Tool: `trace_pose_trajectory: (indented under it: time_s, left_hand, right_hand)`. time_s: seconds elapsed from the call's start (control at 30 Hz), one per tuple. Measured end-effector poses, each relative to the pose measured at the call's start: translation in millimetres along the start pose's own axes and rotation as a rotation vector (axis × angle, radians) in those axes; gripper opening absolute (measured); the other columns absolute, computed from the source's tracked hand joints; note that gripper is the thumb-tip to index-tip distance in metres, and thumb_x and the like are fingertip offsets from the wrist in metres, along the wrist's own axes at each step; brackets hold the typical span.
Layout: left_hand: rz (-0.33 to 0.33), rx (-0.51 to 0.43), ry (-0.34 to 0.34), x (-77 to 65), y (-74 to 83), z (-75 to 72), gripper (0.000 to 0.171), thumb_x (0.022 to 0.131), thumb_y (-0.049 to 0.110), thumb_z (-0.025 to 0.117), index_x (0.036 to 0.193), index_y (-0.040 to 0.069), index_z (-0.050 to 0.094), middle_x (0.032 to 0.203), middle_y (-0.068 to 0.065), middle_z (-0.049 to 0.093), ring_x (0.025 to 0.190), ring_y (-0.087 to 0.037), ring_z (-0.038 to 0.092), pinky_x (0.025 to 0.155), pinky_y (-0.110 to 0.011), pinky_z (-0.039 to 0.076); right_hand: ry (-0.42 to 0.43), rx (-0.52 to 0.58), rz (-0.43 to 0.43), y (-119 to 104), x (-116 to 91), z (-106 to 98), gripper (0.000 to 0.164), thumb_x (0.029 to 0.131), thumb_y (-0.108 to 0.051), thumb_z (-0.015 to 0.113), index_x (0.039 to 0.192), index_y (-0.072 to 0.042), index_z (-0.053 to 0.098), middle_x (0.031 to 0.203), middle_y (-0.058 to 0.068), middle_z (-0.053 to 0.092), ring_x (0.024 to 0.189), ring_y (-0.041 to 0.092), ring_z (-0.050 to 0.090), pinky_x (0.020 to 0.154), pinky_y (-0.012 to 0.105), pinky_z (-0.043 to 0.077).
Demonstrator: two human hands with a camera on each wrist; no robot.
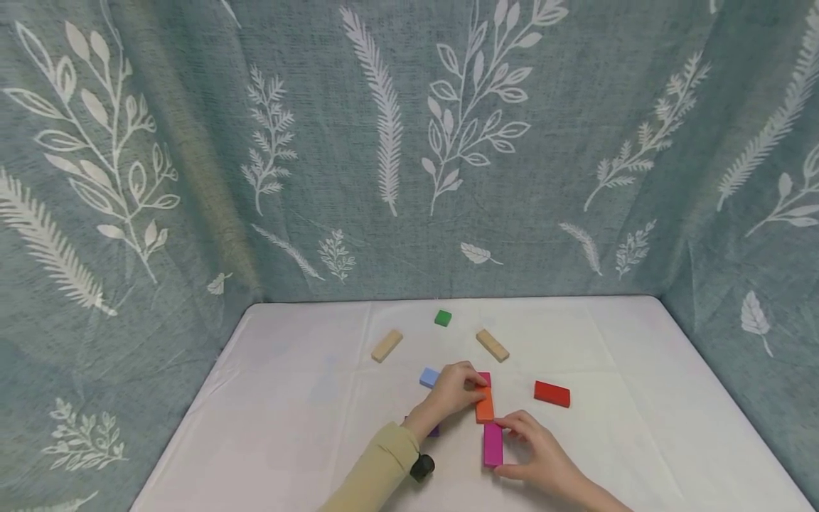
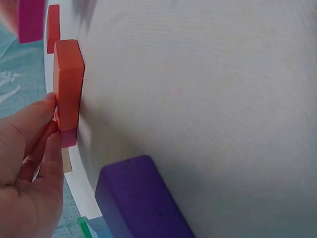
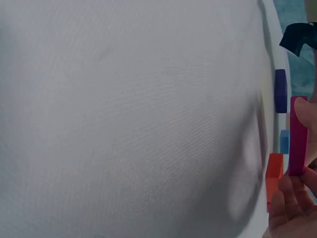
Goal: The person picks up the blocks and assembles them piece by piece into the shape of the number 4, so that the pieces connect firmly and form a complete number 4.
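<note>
My left hand reaches to the row's far part, its thumb and fingertips gripping an orange block near the end that meets a pink block. Only a small piece of the pink block shows beside the fingers. In the left wrist view the thumb tip lies against the orange block. Closer to me, my right hand pinches a magenta block end to end, thumb at the near end and fingers at the far end. The wrist views show this magenta block held up off the cloth.
A red block lies to the right. Two plain wooden blocks and a green block are farther back. A light blue block and a purple block lie by the left forearm, both partly covered in the head view.
</note>
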State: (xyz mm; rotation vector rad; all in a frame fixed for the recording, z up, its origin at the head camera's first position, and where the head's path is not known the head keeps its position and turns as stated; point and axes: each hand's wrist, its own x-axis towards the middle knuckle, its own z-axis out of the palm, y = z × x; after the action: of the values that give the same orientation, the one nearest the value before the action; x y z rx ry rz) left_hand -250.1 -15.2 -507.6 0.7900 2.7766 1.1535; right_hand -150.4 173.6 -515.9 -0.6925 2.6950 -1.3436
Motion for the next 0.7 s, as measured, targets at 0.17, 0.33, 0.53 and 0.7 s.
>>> trace_pose_trajectory:
  time_s: [0.17,0.33,0.53,0.7]
  left_hand:
    - [0.013,0.001,0.001,0.2,-0.4,1.2,0.013,0.077,0.007,0.076,0.090,0.004,0.075,0.084,-0.005,0.065,0.080,-0.013,0.059,0.071,-0.015,0.046]
    - [0.006,-0.004,-0.007,0.2,-0.8,0.6,0.013,0.077,0.007,0.077,0.089,0.004,0.075,0.083,-0.005,0.065,0.079,-0.012,0.058,0.070,-0.015,0.046]
    - [-0.016,-0.009,-0.019,-0.6,-0.5,-0.9,0.013,0.078,0.008,0.076,0.090,0.005,0.075,0.084,-0.004,0.065,0.080,-0.011,0.058,0.071,-0.015,0.046]
    - [-0.031,-0.009,-0.024,-1.6,-0.6,-1.0,0.014,0.078,0.009,0.076,0.091,0.005,0.075,0.085,-0.003,0.065,0.080,-0.010,0.058,0.073,-0.016,0.047]
  right_hand:
    - [-0.026,0.006,0.036,3.6,3.1,3.6,0.061,0.071,-0.032,0.082,0.121,-0.006,0.059,0.107,-0.004,0.055,0.092,0.009,0.052,0.081,0.021,0.049]
    - [-0.036,0.017,0.035,4.1,5.8,4.6,0.063,0.070,-0.034,0.083,0.121,-0.005,0.059,0.107,-0.003,0.055,0.092,0.010,0.051,0.081,0.021,0.049]
    - [-0.056,0.009,0.062,4.0,7.8,6.3,0.063,0.070,-0.033,0.083,0.121,-0.005,0.058,0.109,-0.002,0.055,0.093,0.009,0.051,0.083,0.022,0.050]
    - [-0.047,-0.014,0.045,7.0,8.3,9.3,0.063,0.070,-0.032,0.083,0.120,-0.003,0.059,0.108,-0.003,0.054,0.092,0.006,0.050,0.082,0.021,0.049]
